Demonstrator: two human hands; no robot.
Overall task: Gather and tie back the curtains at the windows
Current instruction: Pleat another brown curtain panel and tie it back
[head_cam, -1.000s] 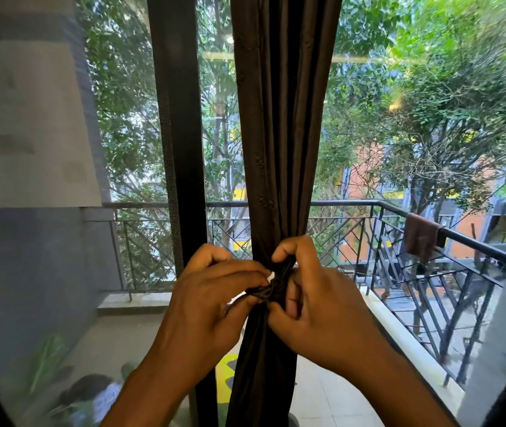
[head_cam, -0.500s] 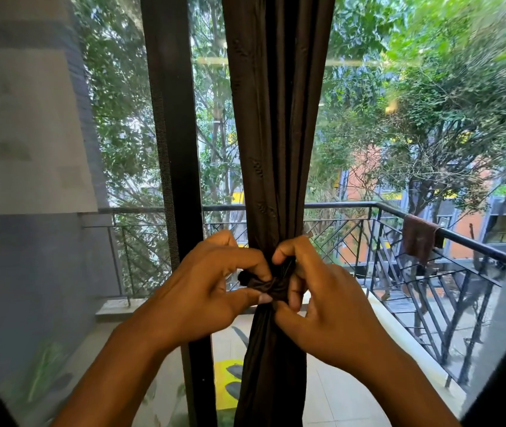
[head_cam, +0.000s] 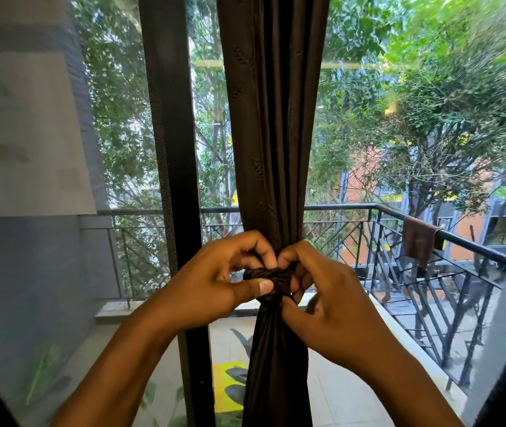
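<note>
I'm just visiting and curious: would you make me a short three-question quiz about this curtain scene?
1. True or false: the dark brown fabric curtain hangs spread flat across the glass.
2. Which hand's thumb presses the front of the dark fabric knot? A) left hand B) right hand
3. Fill in: a brown cloth is draped over the black metal balcony ____.

Key: 1 false, it is gathered into a bunch; 2 A; 3 railing.
</note>
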